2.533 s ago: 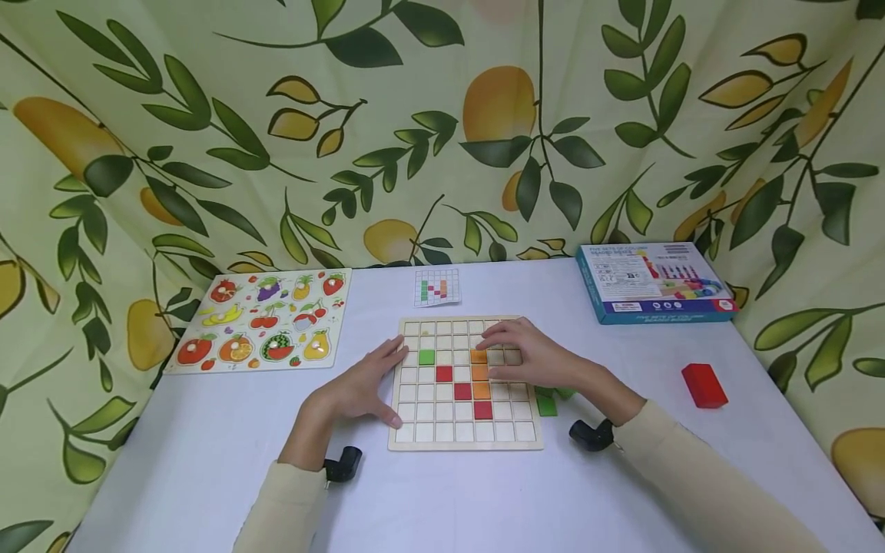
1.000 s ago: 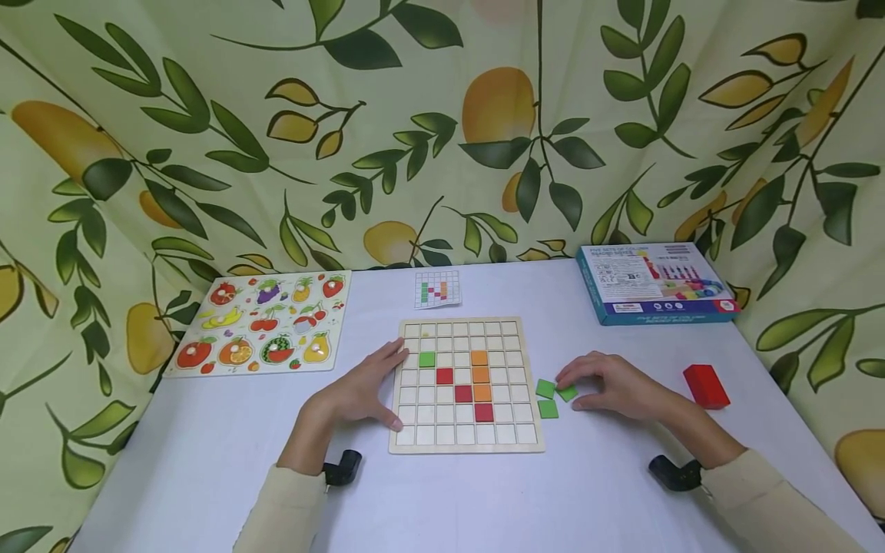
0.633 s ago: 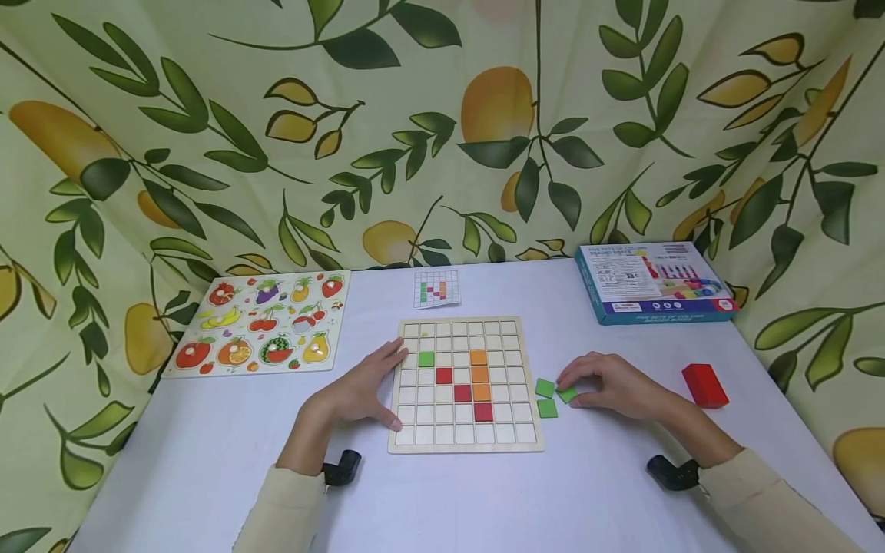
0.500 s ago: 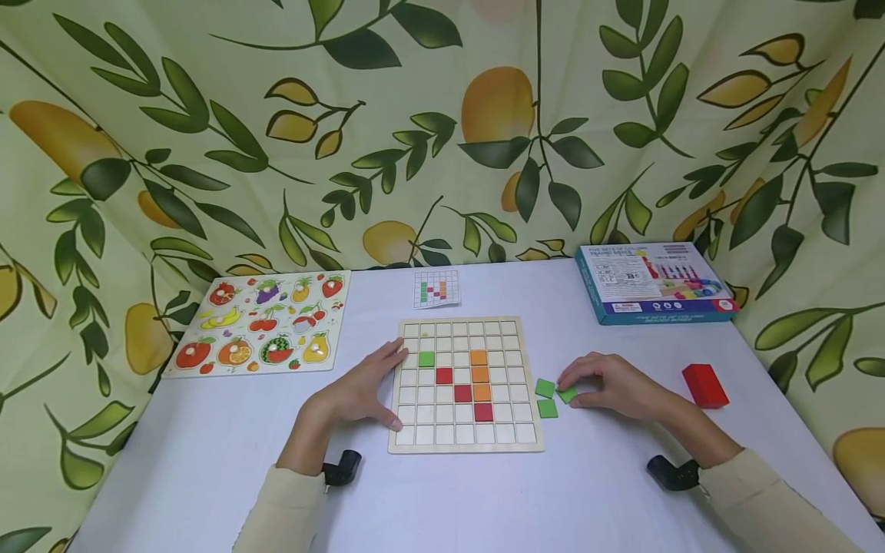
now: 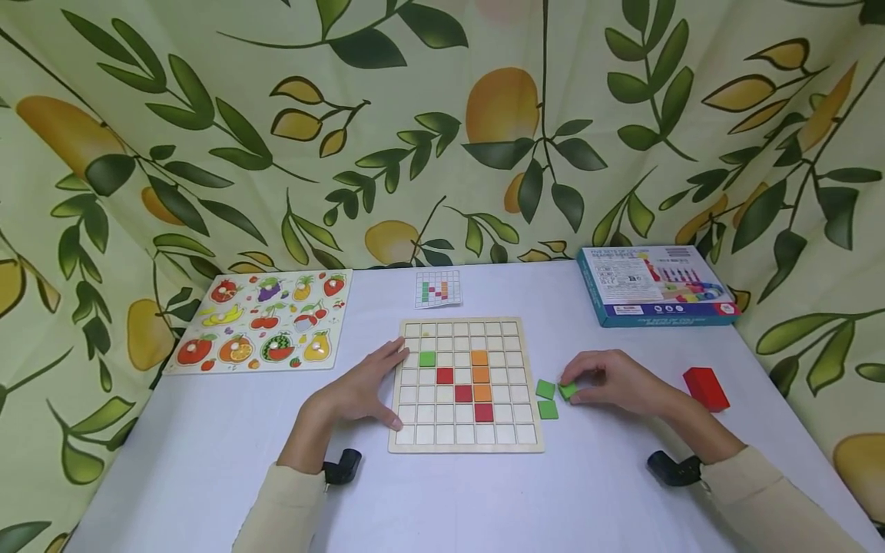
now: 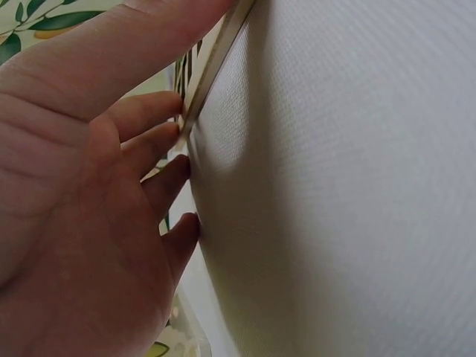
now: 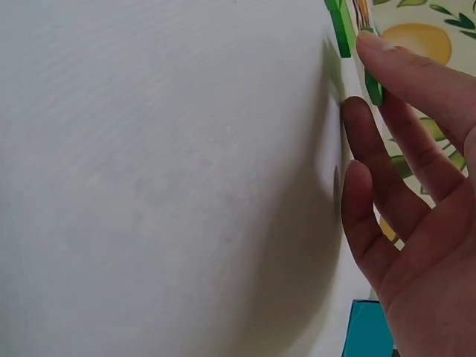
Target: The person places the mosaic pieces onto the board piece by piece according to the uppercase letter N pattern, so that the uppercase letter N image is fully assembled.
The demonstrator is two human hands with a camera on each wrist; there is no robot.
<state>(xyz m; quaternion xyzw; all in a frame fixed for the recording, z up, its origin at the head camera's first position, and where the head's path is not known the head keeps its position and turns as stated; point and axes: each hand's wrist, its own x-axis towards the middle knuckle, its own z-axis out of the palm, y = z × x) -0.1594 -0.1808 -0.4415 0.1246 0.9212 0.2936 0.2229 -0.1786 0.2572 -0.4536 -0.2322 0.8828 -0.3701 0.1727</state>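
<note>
A wooden grid board (image 5: pixel 467 447) lies mid-table with one green tile (image 5: pixel 427 359), several red tiles (image 5: pixel 463 394) and a column of orange tiles (image 5: pixel 480 375) in its cells. My left hand (image 5: pixel 356 389) rests spread along the board's left edge, thumb low and fingers higher up; in the left wrist view the thumb reaches the board's rim. Right of the board, my right hand (image 5: pixel 615 382) pinches a green tile (image 7: pixel 373 88) between thumb and fingers, slightly tilted. Two loose green tiles (image 5: pixel 545 389) lie between that hand and the board.
Behind the board lies a small pattern card (image 5: pixel 437 289). A fruit puzzle board (image 5: pixel 263 322) stands at the back left, a blue-edged box (image 5: pixel 657 286) at the back right. A red block (image 5: pixel 706 388) sits right of my right hand. A patterned curtain (image 5: pixel 442 138) backs the table.
My right hand has left the board for the green tiles on the right and taken one between thumb and fingers, now tipped up slightly. The left hand has stayed at the board's edge.
</note>
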